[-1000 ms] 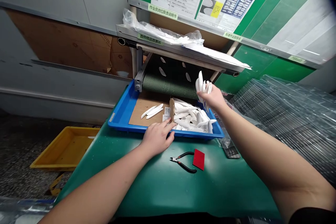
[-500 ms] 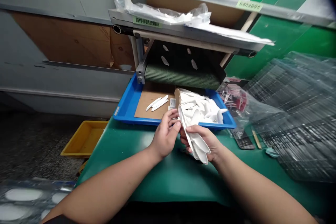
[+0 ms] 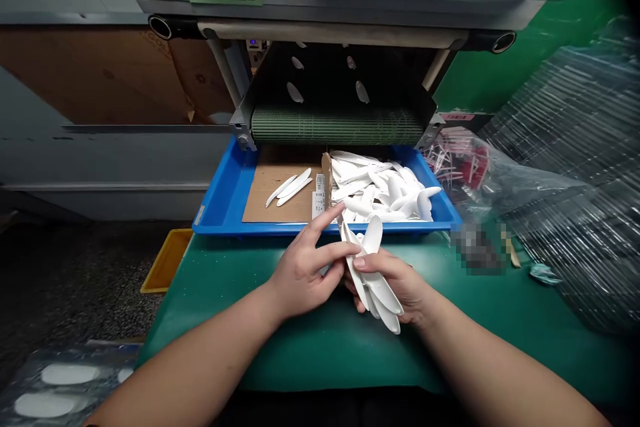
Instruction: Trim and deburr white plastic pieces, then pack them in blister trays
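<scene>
My right hand (image 3: 395, 283) grips a bunch of white plastic leaf-shaped pieces (image 3: 375, 280) over the green table, their tips pointing down and to the right. My left hand (image 3: 305, 273) is beside that bunch, fingers spread, with the middle finger resting against the pieces. Just beyond both hands, a heap of similar white pieces (image 3: 380, 187) lies in a blue plastic tray (image 3: 320, 228). Several slim white pieces (image 3: 290, 187) lie on a cardboard sheet (image 3: 275, 197) in the same tray. A small printed label (image 3: 319, 197) stands between them and the heap.
A green mesh conveyor belt (image 3: 337, 127) ends behind the tray, with white pieces on the dark panel above it. A shelf (image 3: 325, 7) with plastic bags overhangs it. To the right lie a bag of red-and-white items (image 3: 460, 167), a pixelated object (image 3: 477, 248) and stacked clear plastic sheets (image 3: 565, 147).
My right hand has come down from above the tray with the pieces to the table front. My left hand has left the tray rim for the bunch. The view has tilted downward.
</scene>
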`<control>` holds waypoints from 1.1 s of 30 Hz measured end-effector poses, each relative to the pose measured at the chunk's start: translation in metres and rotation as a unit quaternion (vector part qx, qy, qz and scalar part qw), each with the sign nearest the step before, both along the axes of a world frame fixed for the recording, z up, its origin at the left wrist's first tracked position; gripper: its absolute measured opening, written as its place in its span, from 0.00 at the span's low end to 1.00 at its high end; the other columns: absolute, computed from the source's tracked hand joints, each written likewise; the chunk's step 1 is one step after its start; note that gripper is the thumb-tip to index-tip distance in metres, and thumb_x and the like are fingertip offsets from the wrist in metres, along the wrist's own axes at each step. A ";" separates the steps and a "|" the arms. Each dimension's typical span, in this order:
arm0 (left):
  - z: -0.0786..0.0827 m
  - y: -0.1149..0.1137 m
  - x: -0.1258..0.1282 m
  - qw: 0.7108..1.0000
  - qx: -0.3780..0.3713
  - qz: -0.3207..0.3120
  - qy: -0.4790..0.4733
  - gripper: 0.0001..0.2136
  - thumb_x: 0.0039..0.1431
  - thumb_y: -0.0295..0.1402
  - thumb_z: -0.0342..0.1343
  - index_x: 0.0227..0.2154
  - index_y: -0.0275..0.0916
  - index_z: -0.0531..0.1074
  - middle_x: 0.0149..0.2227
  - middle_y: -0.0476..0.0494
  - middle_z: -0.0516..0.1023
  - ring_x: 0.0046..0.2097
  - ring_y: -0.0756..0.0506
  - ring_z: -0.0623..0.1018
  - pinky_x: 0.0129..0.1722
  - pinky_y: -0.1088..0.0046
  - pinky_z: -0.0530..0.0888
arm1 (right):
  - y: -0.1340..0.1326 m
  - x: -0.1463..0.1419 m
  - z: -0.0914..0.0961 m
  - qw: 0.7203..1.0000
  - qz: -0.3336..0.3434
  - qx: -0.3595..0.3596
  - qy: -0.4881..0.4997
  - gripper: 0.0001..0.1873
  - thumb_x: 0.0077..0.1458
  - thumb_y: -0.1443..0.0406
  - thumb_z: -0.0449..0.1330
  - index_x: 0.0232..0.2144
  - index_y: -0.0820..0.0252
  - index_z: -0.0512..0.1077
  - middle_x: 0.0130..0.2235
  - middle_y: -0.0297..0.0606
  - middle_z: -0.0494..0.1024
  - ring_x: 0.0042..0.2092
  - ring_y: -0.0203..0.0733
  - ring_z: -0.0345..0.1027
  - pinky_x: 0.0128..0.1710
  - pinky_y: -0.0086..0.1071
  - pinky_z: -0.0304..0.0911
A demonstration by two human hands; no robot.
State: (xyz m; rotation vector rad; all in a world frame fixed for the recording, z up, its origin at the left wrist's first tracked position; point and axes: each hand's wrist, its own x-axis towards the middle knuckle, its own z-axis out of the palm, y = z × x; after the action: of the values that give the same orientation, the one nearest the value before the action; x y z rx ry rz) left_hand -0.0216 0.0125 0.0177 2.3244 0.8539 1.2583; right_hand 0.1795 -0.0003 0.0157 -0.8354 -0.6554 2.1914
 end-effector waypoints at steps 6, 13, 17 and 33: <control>-0.006 0.002 0.001 0.998 -0.015 0.016 -0.051 0.16 0.68 0.24 0.61 0.54 0.47 0.79 0.74 0.37 0.61 0.70 0.33 0.72 0.67 0.49 0.75 | -0.001 -0.002 0.003 0.998 -0.050 -0.014 -0.030 0.20 0.48 0.58 0.75 0.39 0.60 0.74 0.26 0.33 0.76 0.23 0.37 0.71 0.20 0.31 0.77; -0.002 -0.011 0.014 0.951 -0.290 0.043 -0.098 0.12 0.70 0.40 0.61 0.52 0.43 0.74 0.53 0.39 0.80 0.50 0.41 0.82 0.47 0.65 0.82 | -0.004 -0.010 0.005 0.990 -0.119 0.011 -0.078 0.28 0.44 0.56 0.78 0.44 0.60 0.75 0.29 0.36 0.79 0.24 0.38 0.72 0.20 0.31 0.75; -0.001 -0.011 0.018 0.939 -0.323 0.053 -0.107 0.12 0.73 0.41 0.56 0.35 0.41 0.76 0.50 0.41 0.81 0.50 0.41 0.82 0.51 0.64 0.80 | -0.008 -0.015 0.000 0.988 -0.116 0.048 -0.093 0.30 0.47 0.55 0.78 0.49 0.58 0.75 0.32 0.34 0.78 0.27 0.39 0.72 0.24 0.34 0.78; 0.019 -0.001 -0.010 0.995 -0.043 0.081 -0.030 0.25 0.58 0.20 0.54 0.57 0.44 0.68 0.34 0.49 0.75 0.34 0.47 0.77 0.34 0.71 0.75 | 0.001 0.002 0.008 0.994 0.064 -0.080 0.042 0.20 0.55 0.54 0.69 0.43 0.61 0.76 0.24 0.33 0.77 0.19 0.32 0.60 0.10 0.19 0.52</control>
State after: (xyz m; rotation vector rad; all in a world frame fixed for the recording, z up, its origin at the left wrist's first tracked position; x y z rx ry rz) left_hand -0.0317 0.0112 0.0367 2.1754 1.0735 1.3216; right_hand 0.1816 0.0010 0.0239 -0.7971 -0.5086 2.4056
